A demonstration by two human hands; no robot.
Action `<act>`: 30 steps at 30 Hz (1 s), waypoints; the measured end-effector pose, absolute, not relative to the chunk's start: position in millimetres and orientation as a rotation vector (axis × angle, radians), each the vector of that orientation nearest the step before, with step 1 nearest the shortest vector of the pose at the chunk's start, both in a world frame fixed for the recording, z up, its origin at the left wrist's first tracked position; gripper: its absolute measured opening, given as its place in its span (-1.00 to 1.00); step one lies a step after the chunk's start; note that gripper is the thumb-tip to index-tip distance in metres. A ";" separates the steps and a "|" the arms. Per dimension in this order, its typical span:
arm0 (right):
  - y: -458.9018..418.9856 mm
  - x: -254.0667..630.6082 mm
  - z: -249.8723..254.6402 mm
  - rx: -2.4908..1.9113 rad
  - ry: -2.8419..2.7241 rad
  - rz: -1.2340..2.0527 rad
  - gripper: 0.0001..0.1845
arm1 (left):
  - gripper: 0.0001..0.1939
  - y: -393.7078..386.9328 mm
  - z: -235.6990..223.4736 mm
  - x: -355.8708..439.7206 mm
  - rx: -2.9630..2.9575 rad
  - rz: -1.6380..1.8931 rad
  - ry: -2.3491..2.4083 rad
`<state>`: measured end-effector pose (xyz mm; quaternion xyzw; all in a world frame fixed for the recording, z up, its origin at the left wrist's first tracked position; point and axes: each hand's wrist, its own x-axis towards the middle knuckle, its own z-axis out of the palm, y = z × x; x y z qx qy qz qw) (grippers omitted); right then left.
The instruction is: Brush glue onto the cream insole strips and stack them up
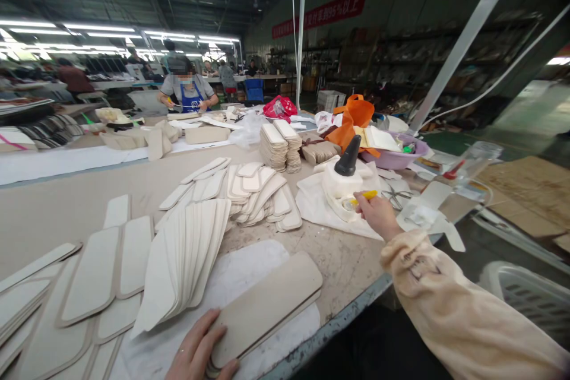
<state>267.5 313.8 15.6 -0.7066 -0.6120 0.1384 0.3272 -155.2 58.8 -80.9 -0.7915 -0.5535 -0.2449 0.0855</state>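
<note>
My right hand (374, 215) is closed around a yellow-handled brush (366, 195). Its tip end reaches the opening of a white glue container (342, 187) with a black cone on top; the bristles are hard to make out. At the near edge of the table, the fingers and thumb of my left hand (198, 349) grip the lower left end of a beige rounded panel (271, 303). Another piece shows beneath that panel, and white sheeting (258, 258) lies under both. Just left of them, a fan of white pieces (184, 261) is spread out.
Paired panels (91, 273) overlap at left, with stacked pieces (274, 145) farther back. Scissors (396, 193), a purple basin (396, 154) and a clear bottle (476, 160) stand right. A co-worker (189, 92) sits across the table. A white crate (525, 291) is below right.
</note>
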 end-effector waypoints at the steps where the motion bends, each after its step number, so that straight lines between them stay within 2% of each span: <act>1: 315.1 266.9 15.6 -1.850 -1.605 0.369 -0.48 | -0.52 59.0 -81.9 -156.4 -2.359 -0.724 -1.638; 9: 317.6 281.6 25.7 -1.837 -1.527 0.427 -0.41 | -0.45 56.9 -74.4 -152.0 -2.365 -0.740 -1.704; 18: 292.7 279.6 15.2 -1.736 -1.574 0.603 -0.53 | -0.42 53.7 -70.5 -149.4 -2.355 -0.671 -1.703; 30: 295.0 286.9 17.0 -1.582 -1.663 0.537 -0.62 | -0.39 54.2 -68.2 -149.7 -2.375 -0.700 -1.733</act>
